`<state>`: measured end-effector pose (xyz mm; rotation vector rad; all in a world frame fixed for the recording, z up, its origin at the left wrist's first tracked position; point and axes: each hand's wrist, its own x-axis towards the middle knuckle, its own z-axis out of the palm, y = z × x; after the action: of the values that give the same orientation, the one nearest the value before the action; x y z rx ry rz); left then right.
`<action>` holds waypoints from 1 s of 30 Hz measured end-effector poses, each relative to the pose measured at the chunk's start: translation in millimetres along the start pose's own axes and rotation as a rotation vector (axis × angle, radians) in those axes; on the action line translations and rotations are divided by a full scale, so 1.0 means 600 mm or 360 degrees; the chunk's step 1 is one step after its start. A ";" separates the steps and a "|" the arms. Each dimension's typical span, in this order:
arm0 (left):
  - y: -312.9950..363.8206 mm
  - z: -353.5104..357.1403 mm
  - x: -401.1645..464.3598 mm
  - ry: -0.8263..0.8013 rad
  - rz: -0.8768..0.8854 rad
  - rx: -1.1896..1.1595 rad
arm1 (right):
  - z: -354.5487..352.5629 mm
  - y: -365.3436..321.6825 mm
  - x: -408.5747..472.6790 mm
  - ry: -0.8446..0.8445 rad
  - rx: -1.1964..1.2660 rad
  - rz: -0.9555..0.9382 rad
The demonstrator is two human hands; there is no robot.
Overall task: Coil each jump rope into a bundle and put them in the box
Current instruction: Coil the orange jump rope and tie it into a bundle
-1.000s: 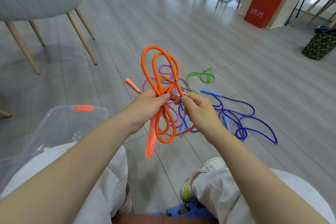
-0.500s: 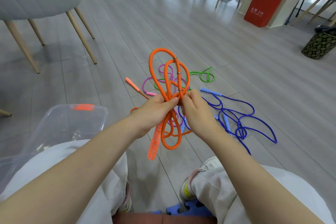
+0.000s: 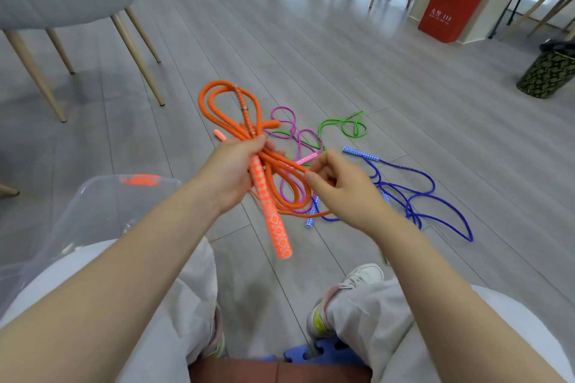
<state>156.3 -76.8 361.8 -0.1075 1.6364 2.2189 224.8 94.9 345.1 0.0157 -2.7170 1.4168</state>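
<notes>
Orange rope (image 3: 231,115): it is up in the air in front of the person, at the middle of the view. Its loops stick up toward 12 o'clock and more loops hang down toward 5 o'clock.
Orange handle (image 3: 271,211): it hangs down from the fist, pointing to 5 o'clock. It looks hard and stiff, with a bumpy pattern.
Left hand (image 3: 231,176): its fingers are wrapped tight round the middle of the orange rope and the top of the handle.
Right hand (image 3: 334,183): it sits at 3 o'clock from the left hand. Its fingers are bent and its fingertips seem to pinch one orange strand, but I cannot be sure.
How the rope will feel: I think it is light, soft and floppy. The loops may spring open or slip if the squeeze gets loose.
Where to hold: the best spot looks like the middle, where all the loops cross.
Box (image 3: 93,205): a see-through tub on the floor at 9 o'clock, near the left arm.
Other ropes: a pink rope (image 3: 284,118), a green rope (image 3: 351,127) and a blue rope (image 3: 417,196) lie loose on the floor (image 3: 280,25), from 1 to 3 o'clock. They are not coiled yet.
</notes>
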 end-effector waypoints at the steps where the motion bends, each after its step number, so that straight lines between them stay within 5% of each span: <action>1: 0.010 -0.010 0.004 0.0007 -0.0014 -0.0080 | -0.012 0.006 0.001 -0.0035 -0.0017 0.0034; 7: 0.054 -0.086 0.039 0.0527 0.0132 -0.0521 | -0.084 0.043 0.018 -0.0028 -0.0126 0.0203; 12: 0.057 -0.105 0.039 0.0859 0.0419 -0.0097 | -0.109 0.043 0.019 0.0195 -0.0050 0.0228; 22: -0.009 -0.015 -0.005 -0.0236 0.0154 0.0838 | -0.014 -0.015 0.001 -0.0037 0.0280 -0.0160; 30: -0.021 0.004 -0.019 -0.0537 -0.0114 0.0612 | 0.020 -0.017 -0.006 0.0149 0.0259 -0.0319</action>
<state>171.5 -74.1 354.3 0.2908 1.7908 1.7174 227.8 79.3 346.4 0.2185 -2.4407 1.5321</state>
